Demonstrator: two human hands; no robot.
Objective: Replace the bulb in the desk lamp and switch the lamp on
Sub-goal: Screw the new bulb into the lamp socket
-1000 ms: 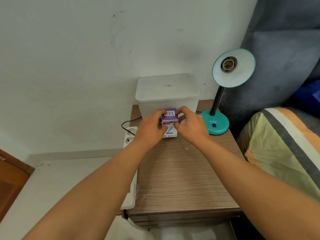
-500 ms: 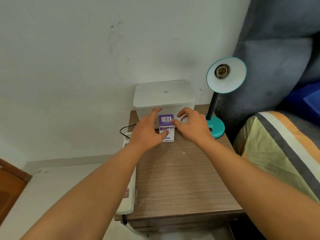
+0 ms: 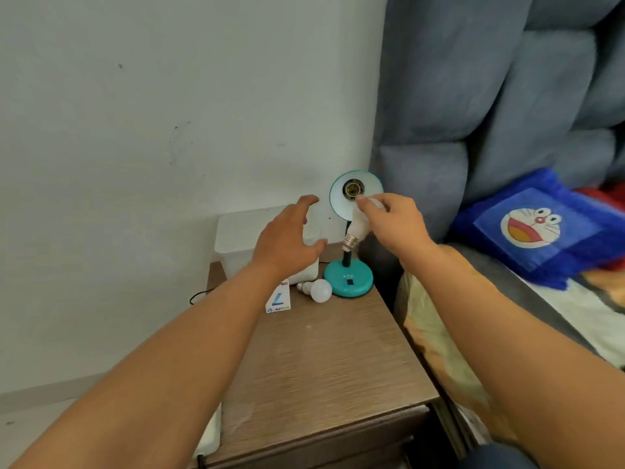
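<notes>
Wooden nightstand (image 3: 324,360) — white wall (image 3: 135,130)

Soft, even daylight, moderately bright, with no glare. The wall (image 3: 142,130) reads pale grey-green with only faint shading. Shadows are weak, darkest under the lamp (image 3: 350,282) base and beside the table (image 3: 321,367) on the right. Wide-angle bending stretches the forearms near the edges. Slight motion blur softens the whole picture

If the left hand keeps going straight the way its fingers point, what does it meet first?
Probably the rim of the lamp shade: the open left hand points up and right toward it, above the white box. Depth is unclear from this single view.
</notes>
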